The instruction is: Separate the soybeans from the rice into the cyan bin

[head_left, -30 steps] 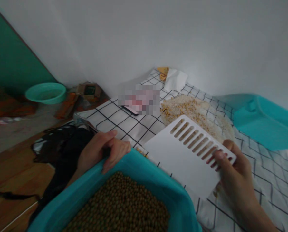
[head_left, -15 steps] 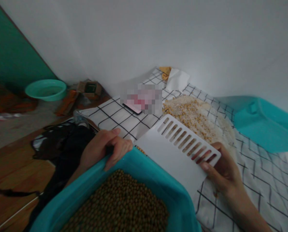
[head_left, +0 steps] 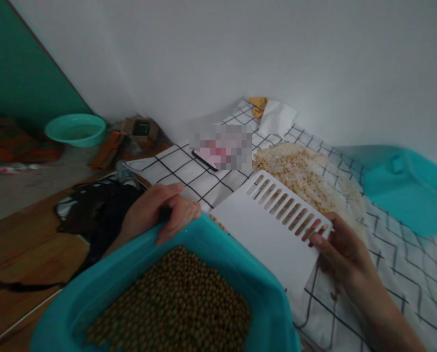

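A teal plastic tub (head_left: pixel 94 298) full of small brown-green beans (head_left: pixel 174 303) fills the lower left. My left hand (head_left: pixel 156 215) is closed over its far rim. My right hand (head_left: pixel 341 249) grips the right corner of a white slotted plastic panel (head_left: pixel 266 230), which slants down to the tub's far edge. Behind the panel a pile of rice mixed with yellow grains (head_left: pixel 306 176) lies on a white checked cloth (head_left: pixel 398 264).
A phone (head_left: pixel 206 159) lies on the cloth near the wall, with crumpled white paper (head_left: pixel 277 117) beyond it. A second teal container (head_left: pixel 405 188) sits at the right. On the floor at left are a green basin (head_left: pixel 75 129), a small box (head_left: pixel 141 128) and dark fabric (head_left: pixel 94 215).
My right hand has drawn the white panel leftwards and slightly down, and it now sits closer to the tub's rim. My left hand has kept its hold on the rim.
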{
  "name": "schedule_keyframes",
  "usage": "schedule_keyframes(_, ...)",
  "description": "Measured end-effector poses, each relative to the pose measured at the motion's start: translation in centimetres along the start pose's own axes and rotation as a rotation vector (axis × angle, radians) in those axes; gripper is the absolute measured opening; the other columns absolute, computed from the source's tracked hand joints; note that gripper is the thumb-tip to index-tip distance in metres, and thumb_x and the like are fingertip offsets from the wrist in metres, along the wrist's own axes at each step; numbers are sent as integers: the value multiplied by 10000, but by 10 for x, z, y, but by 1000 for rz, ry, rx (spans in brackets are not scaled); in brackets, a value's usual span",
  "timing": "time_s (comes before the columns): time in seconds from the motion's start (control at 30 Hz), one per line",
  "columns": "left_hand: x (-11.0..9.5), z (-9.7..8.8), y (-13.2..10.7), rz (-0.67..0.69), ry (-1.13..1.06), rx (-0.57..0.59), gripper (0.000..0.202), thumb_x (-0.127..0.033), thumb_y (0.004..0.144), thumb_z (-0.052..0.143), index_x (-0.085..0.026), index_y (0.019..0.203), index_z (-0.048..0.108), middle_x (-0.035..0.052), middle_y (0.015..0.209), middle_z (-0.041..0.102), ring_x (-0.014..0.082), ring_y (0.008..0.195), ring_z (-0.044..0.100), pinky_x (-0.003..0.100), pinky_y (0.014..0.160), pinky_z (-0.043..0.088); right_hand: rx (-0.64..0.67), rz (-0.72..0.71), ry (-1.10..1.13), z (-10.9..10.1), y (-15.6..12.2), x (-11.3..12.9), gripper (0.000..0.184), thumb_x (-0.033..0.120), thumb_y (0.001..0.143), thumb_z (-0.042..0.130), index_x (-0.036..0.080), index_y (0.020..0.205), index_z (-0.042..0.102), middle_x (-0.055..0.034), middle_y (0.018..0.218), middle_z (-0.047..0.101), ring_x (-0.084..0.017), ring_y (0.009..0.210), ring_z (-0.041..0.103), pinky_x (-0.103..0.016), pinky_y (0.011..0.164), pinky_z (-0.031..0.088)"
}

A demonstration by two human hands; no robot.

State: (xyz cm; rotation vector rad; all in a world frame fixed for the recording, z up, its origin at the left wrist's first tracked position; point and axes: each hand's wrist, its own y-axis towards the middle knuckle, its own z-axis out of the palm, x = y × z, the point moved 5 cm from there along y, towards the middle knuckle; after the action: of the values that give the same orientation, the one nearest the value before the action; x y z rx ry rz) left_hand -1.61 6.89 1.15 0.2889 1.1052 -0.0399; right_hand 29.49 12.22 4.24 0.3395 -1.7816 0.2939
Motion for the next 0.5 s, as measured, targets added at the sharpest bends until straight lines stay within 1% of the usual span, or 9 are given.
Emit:
schedule_keyframes(0.13, -2, 3, 2, 19, 20, 5, 711, -347, 1060, 328, -198, 377, 460, 10, 280, 404, 115, 328, 358, 337, 591, 358, -41, 51, 35, -3, -2, -3, 223, 457, 897, 782, 276, 961, 669, 5, 787, 694, -124, 639, 640, -168, 537, 506)
schedule_keyframes(0.27, -7, 4, 3, 22, 57, 39, 713, -354, 1062, 353, -201, 377, 477, 15, 290, 427, 116, 344, 402, 329, 611, 391, -74, 115, 42, -8, -3, -6, 238, 464, 907, 765, 267, 985, 656, 15, 728, 660, -98, 507, 547, -163, 414, 391)
schedule_keyframes(0.3, -8, 5, 4, 9, 74, 59, 711, -350, 1063, 362, -200, 380, 491, 20, 297, 445, 119, 355, 424, 328, 624, 403, -80, 118, 43, -9, -3, -6, 232, 462, 913, 757, 267, 991, 658, 15, 730, 659, -98, 500, 539, -168, 412, 394)
schedule_keyframes(0.33, -9, 5, 4, -3, 85, 82, 710, -346, 1064, 368, -199, 383, 504, 24, 305, 462, 121, 363, 440, 327, 634, 413, -87, 105, 43, -11, -2, -5, 227, 459, 916, 754, 268, 999, 663, 10, 749, 668, -105, 523, 558, -177, 434, 424)
schedule_keyframes(0.4, -10, 6, 5, -1, 82, 103, 713, -343, 1069, 367, -193, 389, 517, 28, 312, 476, 119, 368, 447, 320, 638, 427, -111, 48, 32, -15, -1, -2, 222, 447, 914, 759, 272, 1022, 675, -5, 804, 694, -132, 628, 625, -196, 530, 507)
schedule_keyframes(0.43, -11, 5, 6, 14, 69, 102, 716, -347, 1071, 367, -191, 388, 519, 26, 310, 472, 114, 362, 443, 314, 630, 431, -134, 12, 19, -17, -1, 0, 226, 443, 913, 760, 275, 1039, 677, -8, 816, 700, -144, 673, 644, -202, 568, 528)
schedule_keyframes(0.47, -11, 5, 6, 30, 57, 96, 717, -351, 1070, 374, -189, 387, 519, 23, 306, 466, 108, 353, 438, 307, 620, 437, -157, -18, -2, -18, -2, 1, 229, 441, 915, 760, 278, 1052, 676, -8, 810, 699, -151, 695, 650, -205, 584, 534)
schedule_keyframes(0.5, -11, 5, 6, 46, 49, 87, 715, -348, 1069, 386, -187, 384, 518, 20, 299, 457, 102, 340, 433, 300, 610, 444, -182, -37, -31, -18, -3, 2, 230, 438, 918, 758, 279, 1058, 671, -3, 786, 690, -150, 683, 642, -201, 569, 522)
